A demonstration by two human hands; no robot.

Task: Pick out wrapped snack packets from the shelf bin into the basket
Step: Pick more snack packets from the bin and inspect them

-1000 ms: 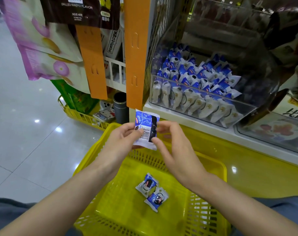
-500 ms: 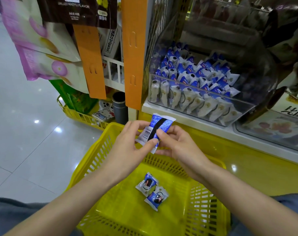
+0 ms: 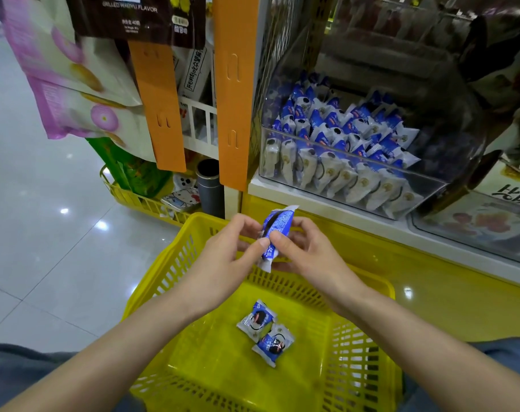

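A blue and white wrapped snack packet [image 3: 275,233] is held over the far rim of the yellow basket [image 3: 175,263]. My left hand [image 3: 226,257] pinches its lower left edge and my right hand [image 3: 309,254] grips its right side. Two more packets [image 3: 264,331] lie side by side on the basket floor. The clear shelf bin [image 3: 431,185] at the upper right holds several packets of the same kind [image 3: 341,138], standing in rows.
Orange strips [image 3: 235,93] and hanging snack bags [image 3: 74,84] fill the upper left. A low yellow wire rack [image 3: 140,200] and a dark cylinder [image 3: 209,185] stand behind the basket. A yellow shelf base [image 3: 431,281] runs on the right, glossy tiled floor on the left.
The packet has been turned in both hands, from its barcode side facing me to nearly edge-on, and lowered slightly toward the basket. The two packets in the basket have not moved.
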